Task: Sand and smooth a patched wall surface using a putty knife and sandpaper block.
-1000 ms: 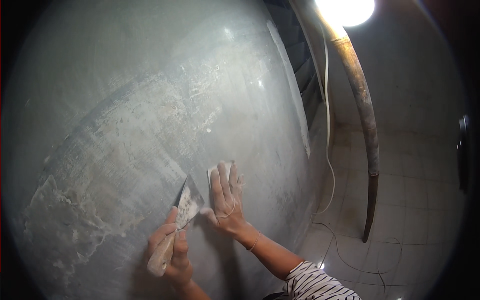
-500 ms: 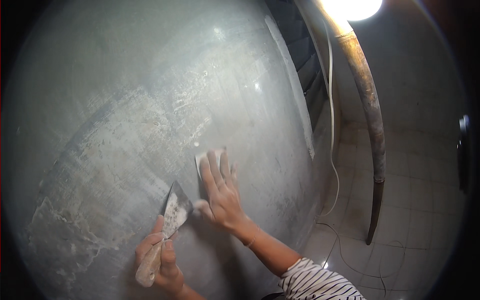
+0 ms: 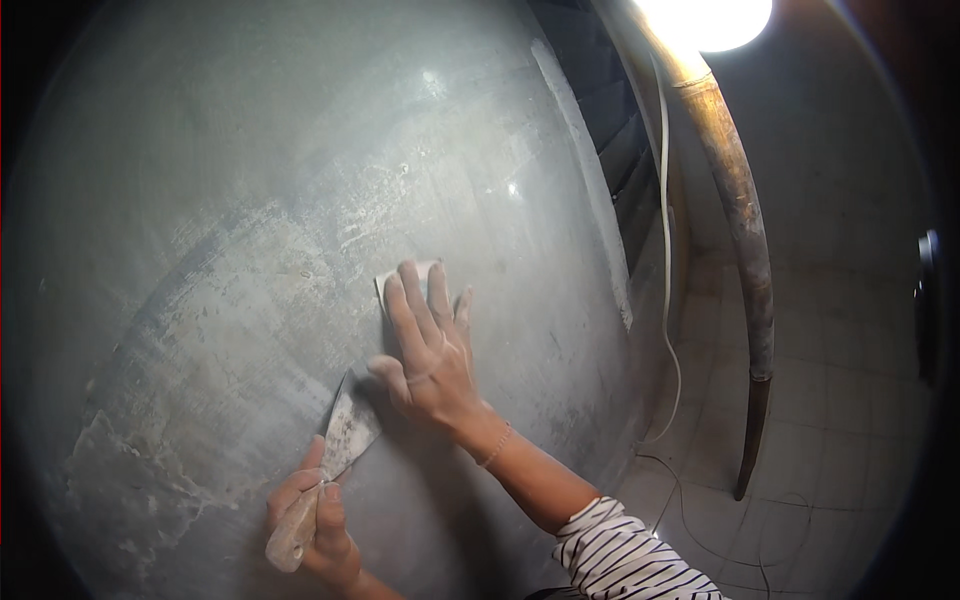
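Observation:
My left hand point(image 3: 310, 515) is closed round the wooden handle of a scraper, whose metal blade point(image 3: 351, 420) is smeared with pale residue and angled up toward my right hand. That hand point(image 3: 425, 355) lies flat, fingers spread, pressing a pale square sheet point(image 3: 385, 290) to the grey wall; its fingers cover much of the sheet. The wall point(image 3: 250, 300) has patchy, scuffed plaster and a rough lighter area at lower left.
To the right, a curved-looking bamboo pole point(image 3: 740, 200) reaches down toward the tiled floor point(image 3: 830, 420), with a bright lamp point(image 3: 710, 18) at its top. A white cable point(image 3: 670, 350) hangs beside it. Dark louvres point(image 3: 610, 140) border the wall.
My right hand has slid up and left across the wall with the sheet beneath it. My left hand and the scraper sit somewhat lower and farther left in the view.

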The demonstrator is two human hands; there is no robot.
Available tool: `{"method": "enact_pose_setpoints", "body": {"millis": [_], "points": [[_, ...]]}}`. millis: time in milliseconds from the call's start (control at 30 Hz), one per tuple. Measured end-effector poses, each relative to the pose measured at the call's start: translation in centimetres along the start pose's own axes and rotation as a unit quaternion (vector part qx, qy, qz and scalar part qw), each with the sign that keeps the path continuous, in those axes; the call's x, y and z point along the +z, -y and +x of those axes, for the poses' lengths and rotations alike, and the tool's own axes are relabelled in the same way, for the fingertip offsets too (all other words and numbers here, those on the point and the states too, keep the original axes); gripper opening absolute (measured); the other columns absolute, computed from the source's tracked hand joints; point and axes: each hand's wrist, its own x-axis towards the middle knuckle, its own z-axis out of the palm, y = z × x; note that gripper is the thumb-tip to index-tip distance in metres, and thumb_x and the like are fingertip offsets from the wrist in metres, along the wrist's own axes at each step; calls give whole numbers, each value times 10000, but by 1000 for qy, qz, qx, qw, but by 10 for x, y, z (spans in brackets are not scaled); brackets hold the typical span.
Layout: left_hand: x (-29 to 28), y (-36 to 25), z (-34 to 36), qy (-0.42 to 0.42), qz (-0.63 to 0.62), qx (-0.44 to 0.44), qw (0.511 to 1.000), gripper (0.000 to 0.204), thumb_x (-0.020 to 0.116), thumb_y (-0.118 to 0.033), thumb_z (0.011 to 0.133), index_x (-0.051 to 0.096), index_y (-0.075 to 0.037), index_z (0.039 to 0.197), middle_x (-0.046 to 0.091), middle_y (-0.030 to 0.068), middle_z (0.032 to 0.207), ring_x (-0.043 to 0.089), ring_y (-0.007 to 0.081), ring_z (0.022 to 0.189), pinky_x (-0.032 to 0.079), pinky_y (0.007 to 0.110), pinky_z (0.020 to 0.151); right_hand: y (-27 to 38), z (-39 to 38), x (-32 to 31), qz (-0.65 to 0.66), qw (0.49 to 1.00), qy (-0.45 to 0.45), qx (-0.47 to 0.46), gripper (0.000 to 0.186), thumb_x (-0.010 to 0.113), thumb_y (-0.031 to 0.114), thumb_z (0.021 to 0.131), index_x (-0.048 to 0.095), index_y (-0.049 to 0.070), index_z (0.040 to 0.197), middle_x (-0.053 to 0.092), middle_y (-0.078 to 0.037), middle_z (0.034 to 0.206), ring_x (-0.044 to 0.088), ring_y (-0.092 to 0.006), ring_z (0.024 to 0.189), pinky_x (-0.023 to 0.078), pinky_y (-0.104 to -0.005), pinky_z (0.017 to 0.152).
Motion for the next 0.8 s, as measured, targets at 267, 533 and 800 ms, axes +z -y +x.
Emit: {"method": "enact_pose_setpoints", "body": {"millis": [267, 533, 800], "points": [[1, -5, -3, 46, 37, 2, 998, 244, 509, -114, 825, 444, 71, 970, 537, 328, 1062, 559, 351, 1021, 577, 340, 676, -17, -6, -16, -17, 999, 10, 32, 818, 424, 564, 847, 234, -18, 1388, 203, -231, 1452, 113, -449, 1346, 63, -662, 1003], [22, -9, 7, -28, 26, 3, 999, 221, 557, -95, 785, 488, 70, 915, 592, 329, 940, 614, 357, 904, 540, 353, 702, -20, -19, -15, -5, 1000, 18, 18, 827, 442, 562, 833, 238, -13, 1391, 196, -225, 1456, 137, -449, 1341, 81, -676, 993], [38, -18, 4, -25, 25, -17, 999, 206, 554, -93, 786, 493, 66, 903, 598, 320, 941, 616, 338, 901, 534, 330, 689, -25, -45, -16, 7, 1000, 18, 17, 856, 460, 574, 820, 250, -41, 1377, 187, -250, 1449, 137, -450, 1341, 100, -687, 977]]}}
